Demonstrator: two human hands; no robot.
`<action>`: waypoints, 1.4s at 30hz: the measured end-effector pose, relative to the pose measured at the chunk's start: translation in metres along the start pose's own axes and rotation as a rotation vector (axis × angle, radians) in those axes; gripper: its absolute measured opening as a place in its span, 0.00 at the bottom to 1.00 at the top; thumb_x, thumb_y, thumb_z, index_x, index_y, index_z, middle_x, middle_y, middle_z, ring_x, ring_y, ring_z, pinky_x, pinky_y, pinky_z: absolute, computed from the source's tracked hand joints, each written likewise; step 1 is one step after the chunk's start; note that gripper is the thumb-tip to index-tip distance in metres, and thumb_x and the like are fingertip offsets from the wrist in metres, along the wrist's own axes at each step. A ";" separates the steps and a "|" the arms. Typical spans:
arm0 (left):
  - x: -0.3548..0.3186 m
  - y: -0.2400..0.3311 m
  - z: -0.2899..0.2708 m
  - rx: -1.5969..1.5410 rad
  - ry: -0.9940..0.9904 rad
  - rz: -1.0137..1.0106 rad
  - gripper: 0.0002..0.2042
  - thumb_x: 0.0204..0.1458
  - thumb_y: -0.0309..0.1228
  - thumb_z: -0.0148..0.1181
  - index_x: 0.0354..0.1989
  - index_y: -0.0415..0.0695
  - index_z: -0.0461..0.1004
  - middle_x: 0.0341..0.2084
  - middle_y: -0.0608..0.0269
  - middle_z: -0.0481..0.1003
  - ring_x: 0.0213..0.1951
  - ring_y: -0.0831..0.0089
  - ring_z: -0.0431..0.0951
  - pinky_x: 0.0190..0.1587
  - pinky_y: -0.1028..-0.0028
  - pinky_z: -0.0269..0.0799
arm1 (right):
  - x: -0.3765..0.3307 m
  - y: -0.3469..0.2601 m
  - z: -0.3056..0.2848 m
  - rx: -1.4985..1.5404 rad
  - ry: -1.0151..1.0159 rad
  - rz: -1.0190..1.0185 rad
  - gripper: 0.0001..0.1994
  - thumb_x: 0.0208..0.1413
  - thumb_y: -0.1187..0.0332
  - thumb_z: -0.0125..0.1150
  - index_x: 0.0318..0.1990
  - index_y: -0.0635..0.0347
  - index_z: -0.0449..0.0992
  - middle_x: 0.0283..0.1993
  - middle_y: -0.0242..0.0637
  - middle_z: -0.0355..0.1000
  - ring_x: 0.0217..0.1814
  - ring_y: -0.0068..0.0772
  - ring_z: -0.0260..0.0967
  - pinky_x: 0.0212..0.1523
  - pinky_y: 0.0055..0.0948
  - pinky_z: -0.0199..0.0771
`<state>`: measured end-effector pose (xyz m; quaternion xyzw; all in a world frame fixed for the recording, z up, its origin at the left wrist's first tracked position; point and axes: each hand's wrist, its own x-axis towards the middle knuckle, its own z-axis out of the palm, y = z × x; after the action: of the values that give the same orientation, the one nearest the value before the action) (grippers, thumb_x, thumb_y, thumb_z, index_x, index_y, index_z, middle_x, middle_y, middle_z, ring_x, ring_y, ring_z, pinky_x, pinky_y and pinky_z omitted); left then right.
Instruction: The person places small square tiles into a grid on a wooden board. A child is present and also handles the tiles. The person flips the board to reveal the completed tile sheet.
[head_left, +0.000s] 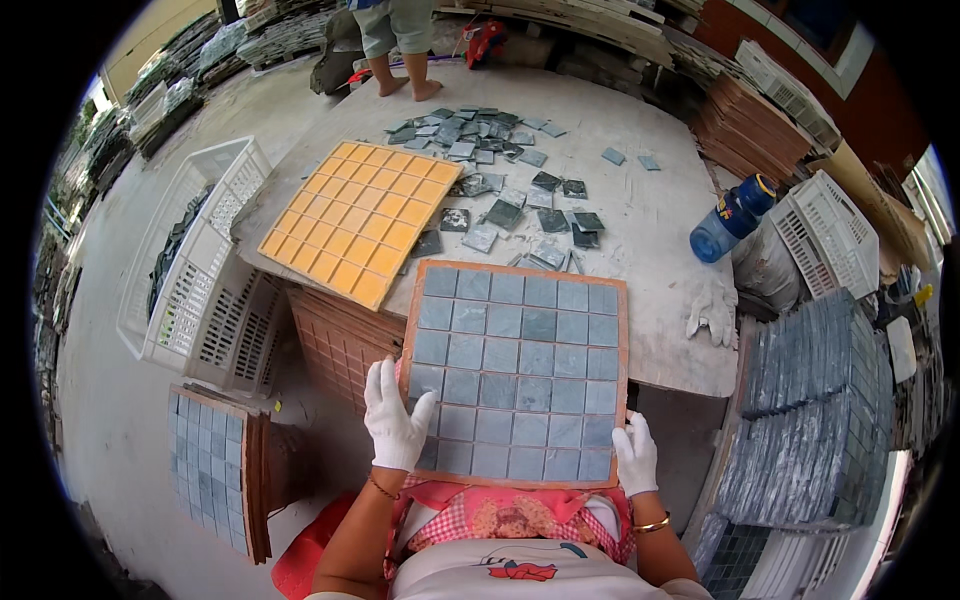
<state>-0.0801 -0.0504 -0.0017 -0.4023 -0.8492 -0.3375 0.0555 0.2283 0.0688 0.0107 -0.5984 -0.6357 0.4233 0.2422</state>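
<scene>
In front of me a square brown tray (622,380) lies tilted, its far part over the table edge and its near edge by my lap. Rows of blue-grey stone tiles (500,357) fill its grid. My left hand (394,424), in a white glove, is at the tray's left edge, fingers stretched upward and thumb apart over the border tiles. At the lower right edge, my gloved right hand (636,456) has its fingers bent against the rim; part of its grip is hidden. A yellow grid tray (360,215) without tiles sits beyond, to the left.
Loose tiles (470,135) are scattered across the grey table (640,300). A blue bottle (732,220) and a white glove (712,315) are at its right. White crates (215,290) and a tiled stack (210,465) stand left, wrapped tiles (810,430) right. Someone's bare legs (400,70) show at the far end.
</scene>
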 end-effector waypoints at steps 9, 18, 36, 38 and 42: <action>0.041 -0.051 0.001 -1.066 -0.845 -0.572 0.15 0.59 0.38 0.47 0.47 0.40 0.70 0.36 0.68 0.73 0.38 0.77 0.72 0.43 0.77 0.68 | 0.013 0.009 0.008 0.037 0.064 -0.092 0.16 0.55 0.60 0.50 0.27 0.66 0.63 0.21 0.46 0.60 0.24 0.36 0.60 0.29 0.36 0.62; -0.008 -0.033 -0.024 -1.621 -1.056 -0.962 0.23 0.59 0.40 0.50 0.59 0.41 0.61 0.54 0.52 0.68 0.52 0.60 0.71 0.56 0.60 0.68 | 0.028 0.003 -0.016 -0.067 0.033 -0.279 0.12 0.52 0.66 0.52 0.24 0.67 0.66 0.19 0.44 0.59 0.20 0.29 0.57 0.25 0.33 0.60; -0.194 -0.147 -0.197 -1.689 0.584 -0.724 0.22 0.52 0.25 0.52 0.58 0.39 0.61 0.49 0.56 0.72 0.48 0.59 0.75 0.52 0.59 0.72 | 0.085 -0.127 0.131 0.321 -0.823 -0.147 0.17 0.59 0.66 0.51 0.53 0.66 0.65 0.40 0.39 0.71 0.39 0.26 0.70 0.37 0.21 0.72; -0.212 -0.187 -0.203 -1.654 0.690 -0.699 0.22 0.53 0.25 0.51 0.58 0.41 0.61 0.50 0.56 0.71 0.50 0.59 0.73 0.54 0.57 0.70 | 0.095 -0.101 0.142 0.087 -0.849 -0.145 0.17 0.57 0.65 0.53 0.50 0.66 0.68 0.39 0.40 0.73 0.38 0.25 0.72 0.38 0.22 0.72; -0.228 -0.249 -0.217 -1.590 0.804 -0.671 0.20 0.55 0.28 0.49 0.56 0.39 0.62 0.50 0.54 0.70 0.50 0.57 0.73 0.54 0.55 0.69 | 0.100 -0.076 0.142 -0.476 -0.815 -0.416 0.21 0.52 0.56 0.57 0.47 0.63 0.72 0.39 0.45 0.76 0.41 0.39 0.75 0.45 0.31 0.72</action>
<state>-0.1450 -0.4431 -0.0503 0.0886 -0.3595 -0.9278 -0.0461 0.0543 0.1363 -0.0207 -0.2846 -0.8627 0.4085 -0.0890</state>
